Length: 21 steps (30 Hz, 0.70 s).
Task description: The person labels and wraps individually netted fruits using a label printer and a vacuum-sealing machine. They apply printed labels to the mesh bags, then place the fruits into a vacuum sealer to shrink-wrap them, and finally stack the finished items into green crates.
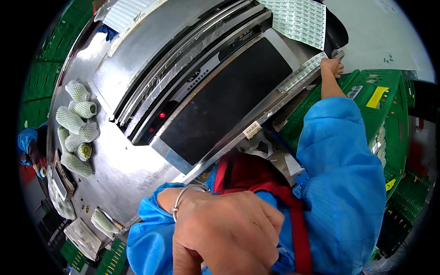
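Observation:
My left hand, with a silver bracelet at its wrist, is raised close in the lower middle, back of the hand showing. Its fingers bend down out of sight, so what they hold, if anything, is hidden. At the upper right my right hand reaches to the end of the metal work surface, fingers curled, beside a strip of printed labels. Whatever those fingers grip is hidden. Just beyond hangs a larger sheet of labels. A film-wrapping machine with a black plate lies between my arms.
Several green produce pieces in white foam nets lie on the steel table. A green crate with a yellow tag stands at right. Near the table's left edge are a scale-like device and another person in blue.

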Available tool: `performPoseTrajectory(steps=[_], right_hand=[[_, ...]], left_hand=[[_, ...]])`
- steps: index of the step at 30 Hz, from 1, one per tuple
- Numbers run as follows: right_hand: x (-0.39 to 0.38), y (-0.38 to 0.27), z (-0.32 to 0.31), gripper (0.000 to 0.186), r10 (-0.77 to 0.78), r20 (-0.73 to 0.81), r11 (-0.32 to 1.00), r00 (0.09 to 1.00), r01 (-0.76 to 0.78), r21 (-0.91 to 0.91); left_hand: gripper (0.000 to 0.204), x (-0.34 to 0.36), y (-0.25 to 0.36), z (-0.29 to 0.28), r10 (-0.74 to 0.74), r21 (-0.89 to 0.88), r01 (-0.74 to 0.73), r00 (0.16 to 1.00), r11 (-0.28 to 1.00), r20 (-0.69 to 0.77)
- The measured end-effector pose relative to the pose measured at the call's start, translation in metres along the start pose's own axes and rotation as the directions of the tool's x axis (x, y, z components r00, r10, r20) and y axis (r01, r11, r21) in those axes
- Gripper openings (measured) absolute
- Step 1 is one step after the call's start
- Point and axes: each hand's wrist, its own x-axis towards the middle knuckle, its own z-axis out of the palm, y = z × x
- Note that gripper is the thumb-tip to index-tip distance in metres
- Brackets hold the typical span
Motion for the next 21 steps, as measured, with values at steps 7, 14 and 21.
performPoseTrajectory(steps=[7,14,21], right_hand=[[-0.003,0.019,0.028,0.028,-0.060,-0.135,0.981,0.989,0.084,0.176],[-0.028,0.014,0.001,0.008,0.032,-0.168,0.795,0.985,0.077,0.602],[-0.102,-0.008,-0.045,0.012,0.148,-0.206,0.347,0.967,0.144,0.927]], left_hand=[[0.048,0.018,-0.020,0.015,0.111,0.006,-0.111,0.981,0.994,-0.159],[0.036,0.035,-0.038,-0.006,-0.100,0.201,0.083,0.992,0.976,0.077],[0.031,-0.003,-0.120,-0.091,-0.075,0.793,0.472,0.872,0.385,-0.483]])
